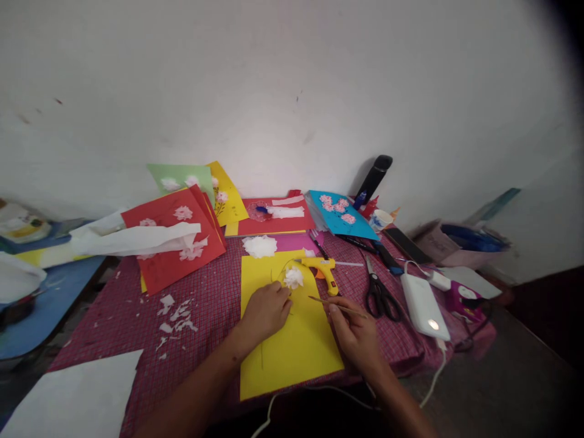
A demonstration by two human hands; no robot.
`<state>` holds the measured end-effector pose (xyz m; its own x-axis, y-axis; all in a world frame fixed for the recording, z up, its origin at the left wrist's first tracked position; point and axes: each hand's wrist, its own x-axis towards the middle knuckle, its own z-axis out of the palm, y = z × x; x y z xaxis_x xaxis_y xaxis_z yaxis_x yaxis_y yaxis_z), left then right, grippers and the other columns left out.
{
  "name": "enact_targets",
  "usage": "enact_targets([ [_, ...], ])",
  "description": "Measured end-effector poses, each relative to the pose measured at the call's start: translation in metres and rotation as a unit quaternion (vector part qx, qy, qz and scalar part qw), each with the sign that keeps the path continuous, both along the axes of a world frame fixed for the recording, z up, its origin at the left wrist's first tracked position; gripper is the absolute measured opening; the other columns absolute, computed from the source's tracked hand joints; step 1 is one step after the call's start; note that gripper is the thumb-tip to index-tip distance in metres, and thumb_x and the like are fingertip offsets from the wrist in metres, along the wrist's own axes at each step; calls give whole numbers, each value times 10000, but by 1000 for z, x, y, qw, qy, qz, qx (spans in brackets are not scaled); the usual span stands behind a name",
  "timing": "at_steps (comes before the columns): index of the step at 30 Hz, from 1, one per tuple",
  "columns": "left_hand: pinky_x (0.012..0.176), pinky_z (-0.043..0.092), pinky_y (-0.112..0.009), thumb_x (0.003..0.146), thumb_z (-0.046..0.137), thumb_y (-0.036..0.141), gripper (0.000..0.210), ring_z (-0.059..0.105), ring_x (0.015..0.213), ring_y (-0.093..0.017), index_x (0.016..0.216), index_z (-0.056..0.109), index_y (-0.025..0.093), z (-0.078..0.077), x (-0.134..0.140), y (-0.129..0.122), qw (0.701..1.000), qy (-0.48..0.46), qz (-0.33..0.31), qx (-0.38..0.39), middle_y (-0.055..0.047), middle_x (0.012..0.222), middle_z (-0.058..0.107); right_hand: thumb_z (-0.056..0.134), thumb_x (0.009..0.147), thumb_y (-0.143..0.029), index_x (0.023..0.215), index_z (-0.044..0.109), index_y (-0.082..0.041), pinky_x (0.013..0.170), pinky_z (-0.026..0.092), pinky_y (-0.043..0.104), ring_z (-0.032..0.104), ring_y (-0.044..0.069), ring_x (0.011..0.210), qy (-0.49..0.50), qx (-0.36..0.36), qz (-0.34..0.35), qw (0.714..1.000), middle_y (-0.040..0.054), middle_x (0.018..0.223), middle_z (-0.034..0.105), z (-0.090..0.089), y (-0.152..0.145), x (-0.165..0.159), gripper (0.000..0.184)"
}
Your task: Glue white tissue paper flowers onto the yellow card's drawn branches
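Observation:
A white crumpled-paper flower (293, 278) sits on the upper part of a yellow sheet of paper (292, 359), where thin dark curved lines are drawn. My left hand (267, 310) rests on the sheet, its fingers loosely bent and the fingertips at the flower's left edge; nothing is gripped in it. In my right hand (356, 331) is a thin paintbrush (342, 307), pinched between thumb and fingers. Its reddish tip points left, a little below and to the right of the flower. Just beyond the brush lies a yellow glue gun (325, 271) with a clear glue stick in it.
Black scissors (381, 295) and a white power bank (424, 307) with cables lie at right. Behind are a blue card (342, 228) with pink-tipped flowers, a small paint cup (381, 220) and a red sheet (246, 226). Red cards (164, 274) and paper scraps (177, 316) lie left.

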<state>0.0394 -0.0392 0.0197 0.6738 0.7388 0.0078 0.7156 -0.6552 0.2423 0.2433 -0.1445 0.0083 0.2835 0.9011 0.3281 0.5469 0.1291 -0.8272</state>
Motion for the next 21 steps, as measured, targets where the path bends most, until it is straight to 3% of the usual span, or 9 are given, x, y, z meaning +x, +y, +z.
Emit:
enact_targets([
  [9, 749, 469, -365, 972, 374, 339, 347, 594, 853, -235, 1280, 508, 254, 1, 5, -3, 999, 33, -10, 29, -85, 1007, 601, 574, 918, -346, 1034, 685, -204, 696, 572, 307, 689, 206, 794, 29, -31, 10, 999, 84, 1003, 712, -12, 5, -1, 215],
  [21, 788, 469, -387, 972, 368, 349, 393, 602, 887, -250, 1336, 466, 238, 2, 12, -4, 998, 44, 5, 33, -94, 1041, 616, 563, 920, -318, 1051, 674, -223, 716, 577, 293, 690, 196, 826, 41, -24, 32, 998, 66, 994, 709, -10, 10, -4, 197],
])
